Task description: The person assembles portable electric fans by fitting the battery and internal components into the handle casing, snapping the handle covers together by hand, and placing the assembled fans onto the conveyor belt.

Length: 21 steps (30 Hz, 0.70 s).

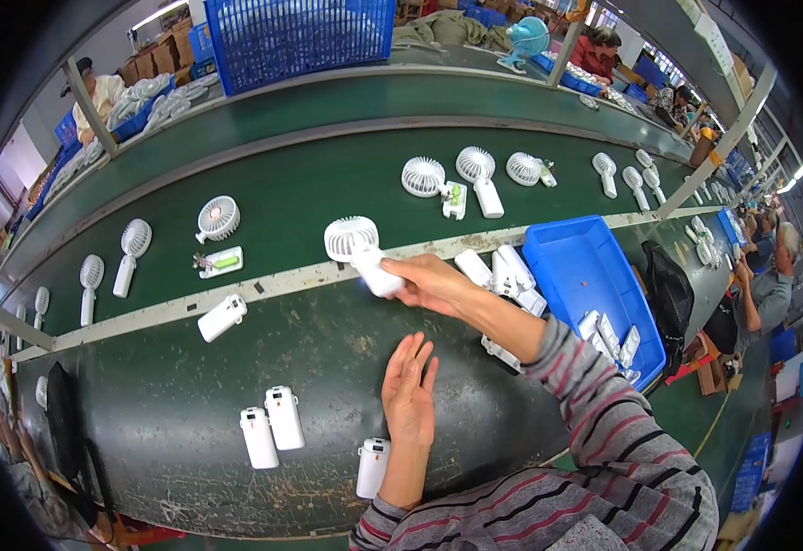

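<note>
My right hand (431,285) grips a white handheld fan (376,272) by its handle. The fan's round grille head tilts away over the pale rail between the belt and the bench. Below it my left hand (408,390) hovers over the dark bench with its fingers stretched and nothing in them. Close to my left wrist lies a white fan handle casing (374,466). Two more white casings (273,427) rest side by side farther left, and a single casing (222,318) lies near the rail.
A blue tray (594,266) holding white casings stands at the right, with loose casings (502,275) beside it. Several white fans (477,174) and opened fans with bare innards (219,262) lie along the green belt (300,174). A blue crate (300,41) stands behind. Other people work farther off.
</note>
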Available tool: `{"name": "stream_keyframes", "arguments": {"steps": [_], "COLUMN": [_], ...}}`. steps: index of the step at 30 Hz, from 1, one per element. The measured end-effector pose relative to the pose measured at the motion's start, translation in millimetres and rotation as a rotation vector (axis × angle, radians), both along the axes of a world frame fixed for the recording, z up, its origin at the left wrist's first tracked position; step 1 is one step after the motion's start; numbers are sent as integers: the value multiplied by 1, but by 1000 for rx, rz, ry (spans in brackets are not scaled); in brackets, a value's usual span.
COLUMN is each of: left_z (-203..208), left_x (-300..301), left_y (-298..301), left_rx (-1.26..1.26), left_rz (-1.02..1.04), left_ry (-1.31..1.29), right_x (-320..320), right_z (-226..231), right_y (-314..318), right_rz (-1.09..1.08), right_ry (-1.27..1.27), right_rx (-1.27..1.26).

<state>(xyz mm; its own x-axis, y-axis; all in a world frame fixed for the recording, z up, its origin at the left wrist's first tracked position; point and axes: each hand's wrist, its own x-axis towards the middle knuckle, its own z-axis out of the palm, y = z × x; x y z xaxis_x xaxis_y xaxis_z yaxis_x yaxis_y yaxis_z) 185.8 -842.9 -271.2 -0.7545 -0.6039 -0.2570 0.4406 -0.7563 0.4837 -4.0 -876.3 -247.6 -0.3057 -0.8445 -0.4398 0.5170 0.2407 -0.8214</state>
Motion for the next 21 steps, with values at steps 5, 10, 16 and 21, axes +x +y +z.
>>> {"name": "stream_keyframes", "arguments": {"steps": [5, 10, 16, 21], "left_z": [-5, -10, -14, -18], "left_x": [0, 3, -2, -2], "left_y": [-4, -1, 4, 5], "left_rx": [39, 59, 117, 69], "left_rz": [-2, -7, -18, -74], "left_ry": [-33, -44, -79, -129], "right_x": [-53, -119, -172, -103], "right_z": [-23, -22, -45, -3], "right_y": [-37, -33, 2, 18], "right_rz": [-185, -430, -193, -165], "right_ry": [468, 1816, 1520, 1350], "right_rx": [-98, 248, 653, 157]}}
